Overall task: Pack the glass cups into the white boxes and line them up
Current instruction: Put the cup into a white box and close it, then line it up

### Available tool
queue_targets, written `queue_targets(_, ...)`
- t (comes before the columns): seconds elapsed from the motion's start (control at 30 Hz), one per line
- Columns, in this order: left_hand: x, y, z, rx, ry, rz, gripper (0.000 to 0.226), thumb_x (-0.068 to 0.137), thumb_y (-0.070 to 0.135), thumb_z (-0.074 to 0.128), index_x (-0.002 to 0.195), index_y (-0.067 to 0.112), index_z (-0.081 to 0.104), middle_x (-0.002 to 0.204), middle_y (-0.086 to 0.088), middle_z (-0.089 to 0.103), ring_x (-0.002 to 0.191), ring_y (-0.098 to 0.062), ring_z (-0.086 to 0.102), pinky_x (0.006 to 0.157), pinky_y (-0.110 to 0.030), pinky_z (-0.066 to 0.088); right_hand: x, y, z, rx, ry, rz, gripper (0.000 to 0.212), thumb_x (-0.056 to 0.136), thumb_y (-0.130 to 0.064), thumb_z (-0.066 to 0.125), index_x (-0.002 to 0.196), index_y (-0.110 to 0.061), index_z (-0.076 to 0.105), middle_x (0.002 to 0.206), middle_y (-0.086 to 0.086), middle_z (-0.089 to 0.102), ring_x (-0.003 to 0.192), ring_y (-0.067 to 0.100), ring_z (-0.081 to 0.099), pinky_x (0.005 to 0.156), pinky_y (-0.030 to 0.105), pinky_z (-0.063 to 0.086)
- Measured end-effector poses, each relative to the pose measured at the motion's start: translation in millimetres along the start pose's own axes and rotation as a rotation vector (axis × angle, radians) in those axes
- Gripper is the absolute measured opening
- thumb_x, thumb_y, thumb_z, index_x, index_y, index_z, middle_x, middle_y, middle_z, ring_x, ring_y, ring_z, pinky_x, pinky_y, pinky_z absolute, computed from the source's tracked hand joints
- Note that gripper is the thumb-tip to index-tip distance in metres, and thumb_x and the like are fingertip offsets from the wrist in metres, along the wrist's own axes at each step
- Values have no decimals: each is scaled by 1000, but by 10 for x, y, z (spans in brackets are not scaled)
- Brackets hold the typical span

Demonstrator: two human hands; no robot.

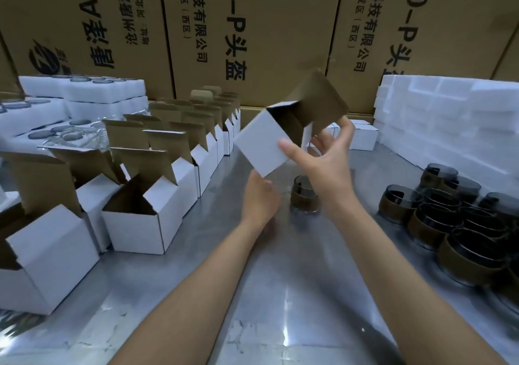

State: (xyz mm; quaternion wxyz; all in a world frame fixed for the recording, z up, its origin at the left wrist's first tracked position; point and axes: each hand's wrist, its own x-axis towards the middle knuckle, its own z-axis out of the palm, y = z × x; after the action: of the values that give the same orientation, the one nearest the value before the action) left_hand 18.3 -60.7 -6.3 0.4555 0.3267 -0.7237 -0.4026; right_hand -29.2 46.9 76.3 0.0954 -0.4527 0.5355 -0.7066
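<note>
We see a white box (262, 145) held tilted above the table (280, 294), flap open (brown inside), left hand (259, 199) gripping its lower corner, right hand (320, 165) pinching its side, thumb on front, cup (304, 194) standing just below.

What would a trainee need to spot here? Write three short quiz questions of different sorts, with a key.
1. True or false: the held white box has its flap open.
2. Which hands touch that box? A) left hand only B) right hand only C) both
3. Fill in: the lone glass cup under the hands stands on the ____ table.

Key: 1 true; 2 C; 3 metal.
</note>
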Motion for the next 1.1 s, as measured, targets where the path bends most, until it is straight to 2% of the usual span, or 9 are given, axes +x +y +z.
queue_targets(0.17, 71, -50, -80, -271, 207, -245, 34, 101, 20, 36, 135, 18, 39, 127, 0, 54, 114, -20, 54, 91, -31, 43, 125, 402, -89, -60, 84, 67, 87, 75, -29, 80, 134, -28, 16, 138, 0, 46, 127, 11, 45, 94, 16, 34)
queue_targets(0.3, 73, -7, -89, -368, 268, -205, 42, 102, 43, 25, 134, 19, 37, 112, 7, 53, 110, -14, 53, 75, -18, 40, 100, 576, -100, -255, 20, 57, 90, 72, -37, 81, 133, -30, 16, 143, -2, 43, 131, 10, 42, 97, 25, 35)
queue_targets(0.4, 73, -2, -104, -384, 230, -123, 50, 99, 51, 34, 142, 27, 32, 127, 19, 42, 113, 7, 42, 91, -14, 33, 85, 635, -144, -411, -55, 21, 89, 69, -43, 81, 132, -37, 18, 142, -5, 47, 133, 14, 41, 102, 33, 38)
queue_targets(0.53, -5, 60, -105, -335, 111, -39, 68, 87, 55, 49, 147, 29, 30, 118, 35, 42, 97, 27, 38, 81, -3, 27, 72, 709, -196, -479, -135, 60, 91, 71, -46, 78, 137, -35, 16, 144, -6, 45, 136, 22, 36, 109, 49, 35)
queue_targets(0.6, -14, 72, -125, -286, 77, -39, 71, 81, 58, 52, 144, 28, 39, 113, 42, 47, 103, 23, 43, 89, -9, 30, 74, 726, -226, -479, -137, 75, 89, 74, -46, 75, 139, -32, 16, 140, -7, 48, 135, 21, 37, 110, 49, 31)
queue_targets(0.7, -7, 50, -129, -141, 27, -14, 68, 77, 62, 54, 136, 27, 51, 135, 12, 54, 127, -5, 44, 100, -21, 32, 68, 736, -249, -490, -100, 71, 80, 76, -56, 63, 140, -30, 22, 138, -6, 50, 132, 14, 39, 114, 49, 24)
queue_targets(0.8, 14, 17, -103, -78, 26, -4, 51, 87, 44, 63, 134, 25, 54, 137, 5, 54, 131, -11, 43, 98, -20, 31, 73, 749, -255, -571, -78, 62, 68, 82, -59, 54, 138, -31, 26, 139, -6, 49, 130, 11, 39, 114, 50, 20)
queue_targets(0.97, 23, 5, -111, -80, -2, 24, 51, 88, 34, 63, 137, 26, 50, 134, 11, 53, 121, 1, 44, 96, -17, 31, 73, 750, -242, -614, -117, 57, 64, 90, -50, 42, 146, -28, 22, 145, -11, 43, 136, 7, 34, 118, 47, 5)
queue_targets(1.1, 0, 36, -111, -99, -12, -19, 65, 80, 53, 48, 141, 34, 42, 110, 23, 57, 92, 16, 51, 81, -15, 33, 52, 731, -240, -571, -107, 102, 56, 96, -40, 33, 149, -29, 19, 145, -9, 44, 137, 7, 32, 118, 40, 0)
